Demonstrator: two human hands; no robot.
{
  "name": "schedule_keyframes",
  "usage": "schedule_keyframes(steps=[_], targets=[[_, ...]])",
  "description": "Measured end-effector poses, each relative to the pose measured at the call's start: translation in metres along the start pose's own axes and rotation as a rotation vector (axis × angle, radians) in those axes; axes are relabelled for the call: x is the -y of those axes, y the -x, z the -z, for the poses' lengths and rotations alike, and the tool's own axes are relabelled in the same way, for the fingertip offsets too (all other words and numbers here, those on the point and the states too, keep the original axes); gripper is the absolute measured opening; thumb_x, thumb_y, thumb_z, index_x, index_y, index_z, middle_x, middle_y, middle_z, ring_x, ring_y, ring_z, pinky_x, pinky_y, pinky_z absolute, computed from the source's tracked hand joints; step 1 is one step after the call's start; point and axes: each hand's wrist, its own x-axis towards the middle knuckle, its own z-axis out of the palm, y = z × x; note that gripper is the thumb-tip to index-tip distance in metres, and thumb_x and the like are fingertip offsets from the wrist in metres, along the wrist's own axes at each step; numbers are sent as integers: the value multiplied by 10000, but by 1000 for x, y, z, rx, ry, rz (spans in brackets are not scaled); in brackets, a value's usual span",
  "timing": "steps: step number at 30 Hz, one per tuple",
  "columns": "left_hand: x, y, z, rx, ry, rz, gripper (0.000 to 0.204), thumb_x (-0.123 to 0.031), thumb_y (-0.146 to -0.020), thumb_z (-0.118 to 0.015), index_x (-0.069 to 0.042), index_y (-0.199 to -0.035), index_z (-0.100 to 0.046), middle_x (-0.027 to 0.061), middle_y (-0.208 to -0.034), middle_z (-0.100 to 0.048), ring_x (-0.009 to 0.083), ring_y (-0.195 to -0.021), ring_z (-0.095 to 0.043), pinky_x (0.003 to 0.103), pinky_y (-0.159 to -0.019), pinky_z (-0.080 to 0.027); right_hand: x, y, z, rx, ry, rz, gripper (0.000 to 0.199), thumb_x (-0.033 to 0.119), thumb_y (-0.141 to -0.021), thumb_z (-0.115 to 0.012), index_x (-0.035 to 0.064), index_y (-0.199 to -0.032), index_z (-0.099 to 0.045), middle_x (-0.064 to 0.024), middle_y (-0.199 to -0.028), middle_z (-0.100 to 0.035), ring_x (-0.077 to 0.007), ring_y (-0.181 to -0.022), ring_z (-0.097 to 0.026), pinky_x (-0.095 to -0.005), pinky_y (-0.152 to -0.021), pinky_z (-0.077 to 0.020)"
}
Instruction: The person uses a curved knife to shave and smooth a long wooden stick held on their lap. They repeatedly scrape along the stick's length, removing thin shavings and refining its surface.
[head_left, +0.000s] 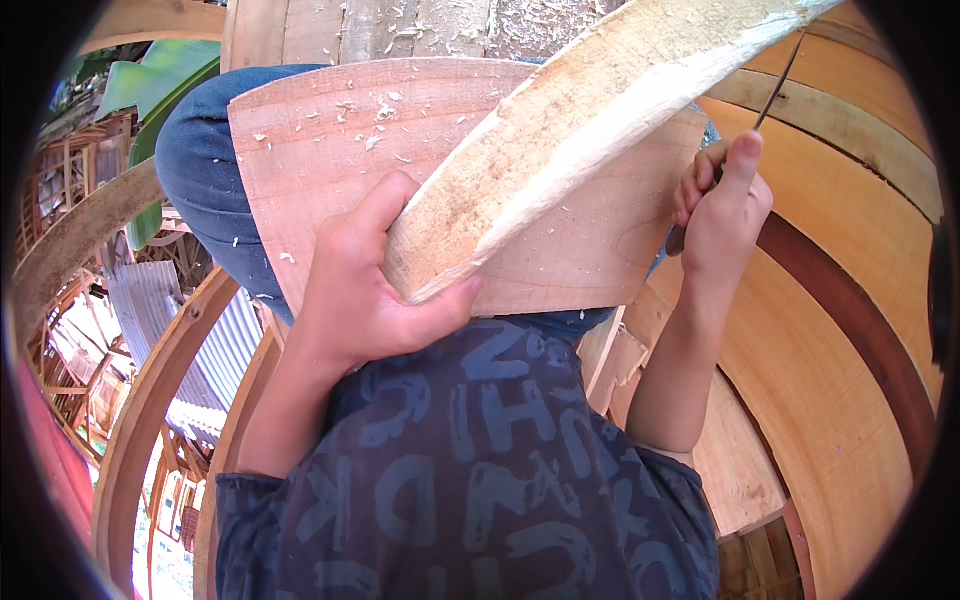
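Around me, curved wooden planks (850,330) fill the right of the frame, orange-brown with one darker band, bending toward the rim. At the left, bent ribs (150,400) arc down the frame, and through them I see corrugated roofing (200,340) far below. A green leaf (160,90) shows at upper left. My knee (200,170) in blue cloth sits under a flat board (330,170) that lies across my lap at centre, reddish and scattered with pale shavings (370,120).

Across that board, from centre to the upper right, runs the plank (600,110) I am working on: long, pale, rough on its face, with a freshly cut whitish edge. It hides much of the board beneath it.

My left hand (370,290) grips the plank's near end, thumb below, fingers wrapped over the top. My right hand (720,210), at right of centre, is closed around a thin dark blade (775,90) that points up toward the plank's edge; its handle is hidden in my fist.
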Motion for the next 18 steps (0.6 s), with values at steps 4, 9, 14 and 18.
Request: schedule_keyframes(steps=[4, 9, 14, 18], targets=[[1, -1, -6, -39, 21, -23, 428, -170, -644, -782, 6, -989, -598, 117, -797, -633, 195, -702, -643, 292, -660, -497, 15, 24, -3, 139, 235, 253, 532, 435, -944, -575, 26, -614, -494, -62, -488, -435, -177, -426, -408, -303, -430, -307], [-2, -1, -6, -43, -6, -13, 425, -171, -647, -791, 0, -986, -601, 111, -790, -629, 194, -699, -640, 291, -656, -495, 12, 32, 10, 140, 548, 302, 463, 426, -868, -687, 13, -671, -612, -138, -497, -440, -281, -423, -437, -333, -432, -354], [5, 1, -5, -50, -40, -31, 414, -177, -655, -798, -6, -978, -602, 109, -785, -625, 192, -697, -639, 289, -655, -495, 15, 11, 20, -51, 451, 130, 525, 441, -891, -664, -3, -634, -551, -119, -469, -396, -233, -404, -380, -327, -423, -330], [0, -1, -7, -45, -9, -30, 415, -182, -656, -800, -6, -976, -603, 112, -781, -623, 190, -696, -642, 286, -656, -497, 19, 32, 4, 124, 528, 319, 539, 448, -861, -691, 2, -611, -520, -118, -469, -402, -244, -404, -371, -318, -417, -325]])
